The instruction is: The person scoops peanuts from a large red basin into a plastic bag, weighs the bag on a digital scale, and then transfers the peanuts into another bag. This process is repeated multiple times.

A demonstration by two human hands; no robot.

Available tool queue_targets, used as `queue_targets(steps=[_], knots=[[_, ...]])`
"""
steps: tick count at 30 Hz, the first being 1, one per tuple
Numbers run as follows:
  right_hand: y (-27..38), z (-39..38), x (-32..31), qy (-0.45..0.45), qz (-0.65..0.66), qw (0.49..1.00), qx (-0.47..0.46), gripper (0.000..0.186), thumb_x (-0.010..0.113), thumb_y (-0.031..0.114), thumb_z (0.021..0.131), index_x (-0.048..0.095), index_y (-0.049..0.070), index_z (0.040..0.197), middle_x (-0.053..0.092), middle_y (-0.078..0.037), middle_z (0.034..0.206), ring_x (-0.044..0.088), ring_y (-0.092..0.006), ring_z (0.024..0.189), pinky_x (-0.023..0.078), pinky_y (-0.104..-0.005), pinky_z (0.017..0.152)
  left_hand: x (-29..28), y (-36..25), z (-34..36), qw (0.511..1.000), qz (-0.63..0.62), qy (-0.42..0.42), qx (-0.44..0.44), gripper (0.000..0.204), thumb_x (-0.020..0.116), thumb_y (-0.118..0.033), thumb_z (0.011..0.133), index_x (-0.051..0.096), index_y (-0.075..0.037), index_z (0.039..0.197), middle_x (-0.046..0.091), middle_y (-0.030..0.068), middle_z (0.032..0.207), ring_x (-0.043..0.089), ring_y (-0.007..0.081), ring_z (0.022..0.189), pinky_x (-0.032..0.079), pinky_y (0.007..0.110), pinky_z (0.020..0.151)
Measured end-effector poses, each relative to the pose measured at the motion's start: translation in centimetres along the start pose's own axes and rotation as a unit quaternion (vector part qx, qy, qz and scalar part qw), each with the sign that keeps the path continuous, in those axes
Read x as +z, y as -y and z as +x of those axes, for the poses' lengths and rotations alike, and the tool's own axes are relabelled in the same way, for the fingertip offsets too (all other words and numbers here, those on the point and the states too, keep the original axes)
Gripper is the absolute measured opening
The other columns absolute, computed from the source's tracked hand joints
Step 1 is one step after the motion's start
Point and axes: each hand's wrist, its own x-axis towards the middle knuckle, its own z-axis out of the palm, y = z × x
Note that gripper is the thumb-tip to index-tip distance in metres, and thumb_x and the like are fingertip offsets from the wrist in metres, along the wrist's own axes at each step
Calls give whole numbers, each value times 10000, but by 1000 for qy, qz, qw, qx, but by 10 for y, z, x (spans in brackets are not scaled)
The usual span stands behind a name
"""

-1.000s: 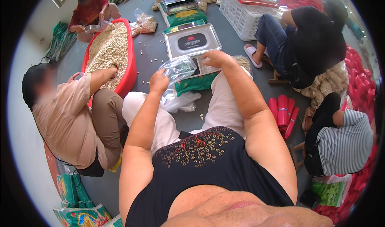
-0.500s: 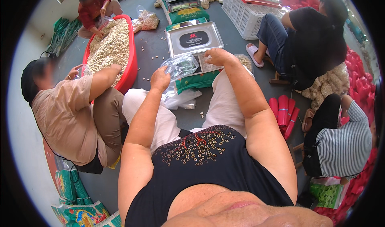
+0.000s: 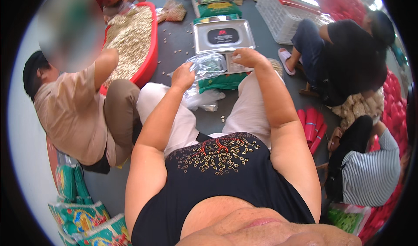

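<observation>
My left hand (image 3: 183, 75) is closed on the edge of a clear plastic bag (image 3: 207, 66), which spreads to the right in front of a flat metal-topped scale (image 3: 199, 33). My right hand (image 3: 250, 57) hovers over or touches the scale's front panel, fingers bent and apart, with nothing visible in them; contact is unclear. The scale rests on a green packed sack (image 3: 217, 83) between my knees. More clear plastic bags (image 3: 204, 99) lie below my left hand.
To the left stands a red tub (image 3: 153, 50) full of pale beans, with a person in a beige shirt (image 3: 72, 115) beside it. Rolled red bags (image 3: 311, 126) lie right of my knee. A white crate (image 3: 276, 22) stands farther back. Two people sit at the right.
The view has shifted, so the scene sits slightly farther right. My hands keep nearly the same place by the scale and bag. The beige-shirted person's arm has lifted away from the beans.
</observation>
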Motion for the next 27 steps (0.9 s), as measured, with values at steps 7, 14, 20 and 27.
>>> queue_targets(steps=[7,14,20,27], knots=[[-4,-4,0,-26,1,1000,-7,372,653,311,825,648,86,1121,660,-197,1068,617,-340,1022,477,-393,901,-14,-2,17,1000,5,29,-5,404,618,-224,812,631,-58,1181,624,189,1159,587,343,1080,451,404,947],[-12,-3,-4,-7,-8,1000,-13,389,647,286,831,614,69,1152,662,-213,1031,628,-351,980,484,-406,873,-47,-15,61,998,-17,1,62,385,614,-249,809,644,-56,1141,638,202,1112,608,354,1035,470,420,904],[-10,-6,-1,-13,17,1000,-7,378,666,283,807,640,52,1106,668,-210,996,629,-357,977,484,-414,859,1,3,52,987,83,124,57,221,607,-144,765,696,-38,938,669,198,990,640,349,959,511,441,813],[-4,6,-7,18,-14,1000,1,380,673,273,803,626,39,1099,647,-204,780,636,-357,787,479,-434,715,-10,-2,47,966,111,200,117,160,615,-91,744,721,-61,860,693,156,949,668,315,919,535,416,765]])
